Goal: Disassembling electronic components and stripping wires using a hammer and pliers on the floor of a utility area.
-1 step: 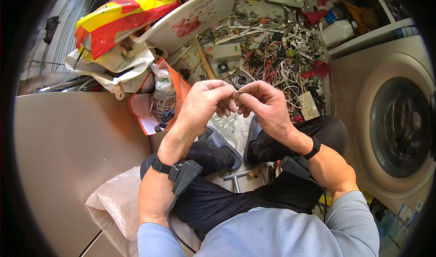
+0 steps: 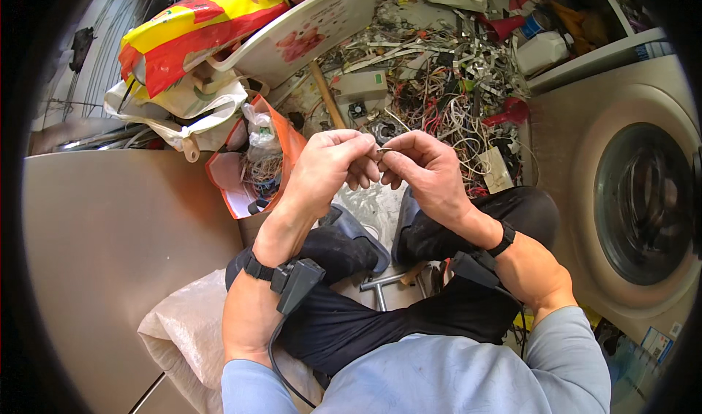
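Both hands meet in the middle of the view, above the gap between my feet. My left hand [image 2: 338, 158] is closed, thumb and forefinger pinched together. Opposite it, my right hand [image 2: 428, 167] makes a similar pinch, with its other fingers curled under. A tiny thin, dark piece [image 2: 382, 150] shows between the two sets of fingertips; it is too small and too covered to name. Just beyond the hands lies a heap of loose wires and cables [image 2: 446, 114] in white, red and black.
An orange-edged bag [image 2: 287, 147] of wires stands left of my hands. Beyond lie a wooden handle [image 2: 327, 96] and a pale box with a small green window [image 2: 360, 85]. A front-loading washing machine [image 2: 578, 194] stands right; a T-shaped metal tool [image 2: 379, 290] lies between my legs.
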The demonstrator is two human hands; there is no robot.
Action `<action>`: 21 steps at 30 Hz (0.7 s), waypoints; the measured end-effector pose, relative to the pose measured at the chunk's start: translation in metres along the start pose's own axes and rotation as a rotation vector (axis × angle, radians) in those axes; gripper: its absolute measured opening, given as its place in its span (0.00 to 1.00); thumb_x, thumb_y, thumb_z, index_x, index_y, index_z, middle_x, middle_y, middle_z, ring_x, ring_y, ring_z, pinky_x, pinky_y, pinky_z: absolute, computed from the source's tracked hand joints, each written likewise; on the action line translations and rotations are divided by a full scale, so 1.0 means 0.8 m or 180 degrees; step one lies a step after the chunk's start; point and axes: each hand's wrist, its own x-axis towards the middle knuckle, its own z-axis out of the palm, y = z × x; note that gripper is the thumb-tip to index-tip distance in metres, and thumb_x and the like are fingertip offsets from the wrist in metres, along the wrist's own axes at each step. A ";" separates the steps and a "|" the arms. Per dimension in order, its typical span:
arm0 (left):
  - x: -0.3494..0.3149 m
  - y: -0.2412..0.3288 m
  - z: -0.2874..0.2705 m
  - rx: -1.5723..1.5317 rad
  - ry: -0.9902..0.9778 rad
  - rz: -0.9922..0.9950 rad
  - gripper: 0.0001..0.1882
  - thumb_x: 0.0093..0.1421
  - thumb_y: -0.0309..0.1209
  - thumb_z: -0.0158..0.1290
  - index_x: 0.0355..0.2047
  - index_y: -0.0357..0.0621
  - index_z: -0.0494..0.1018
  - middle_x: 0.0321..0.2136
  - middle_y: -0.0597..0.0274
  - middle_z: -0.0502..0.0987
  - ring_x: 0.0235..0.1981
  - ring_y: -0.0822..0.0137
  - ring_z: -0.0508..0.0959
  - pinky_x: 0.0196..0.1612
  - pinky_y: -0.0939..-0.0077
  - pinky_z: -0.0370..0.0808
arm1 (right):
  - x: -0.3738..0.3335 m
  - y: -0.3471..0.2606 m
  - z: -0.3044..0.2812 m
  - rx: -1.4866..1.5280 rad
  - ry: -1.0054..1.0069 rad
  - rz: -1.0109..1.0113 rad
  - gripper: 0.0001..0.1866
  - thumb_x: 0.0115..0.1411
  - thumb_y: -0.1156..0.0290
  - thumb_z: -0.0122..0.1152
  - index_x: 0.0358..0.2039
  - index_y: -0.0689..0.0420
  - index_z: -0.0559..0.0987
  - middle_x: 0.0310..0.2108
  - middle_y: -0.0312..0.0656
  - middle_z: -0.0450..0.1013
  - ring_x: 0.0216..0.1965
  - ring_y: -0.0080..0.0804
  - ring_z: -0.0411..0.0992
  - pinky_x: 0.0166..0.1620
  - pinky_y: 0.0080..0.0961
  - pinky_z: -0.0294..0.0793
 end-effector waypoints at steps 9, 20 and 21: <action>-0.002 -0.013 0.011 0.0523 0.0378 0.0178 0.15 0.71 0.35 0.54 0.34 0.35 0.80 0.23 0.63 0.81 0.21 0.77 0.76 0.24 0.82 0.69 | 0.004 0.007 0.001 -0.1756 0.0190 -0.1333 0.07 0.66 0.78 0.64 0.43 0.64 0.81 0.32 0.42 0.82 0.34 0.24 0.81 0.39 0.23 0.81; 0.034 -0.007 0.076 0.1792 0.0390 0.1620 0.12 0.68 0.32 0.57 0.36 0.32 0.78 0.23 0.61 0.78 0.25 0.74 0.76 0.31 0.72 0.74 | -0.051 -0.091 -0.068 -0.2278 0.0869 -0.2095 0.05 0.57 0.78 0.64 0.35 0.61 0.79 0.29 0.48 0.78 0.30 0.44 0.79 0.36 0.34 0.79; 0.033 -0.003 0.085 0.2254 0.0432 0.1815 0.10 0.67 0.31 0.57 0.36 0.33 0.77 0.24 0.58 0.78 0.26 0.70 0.77 0.32 0.70 0.74 | -0.069 -0.113 -0.089 -0.2543 0.0977 -0.2225 0.05 0.57 0.78 0.64 0.35 0.61 0.79 0.30 0.48 0.78 0.31 0.45 0.79 0.36 0.34 0.79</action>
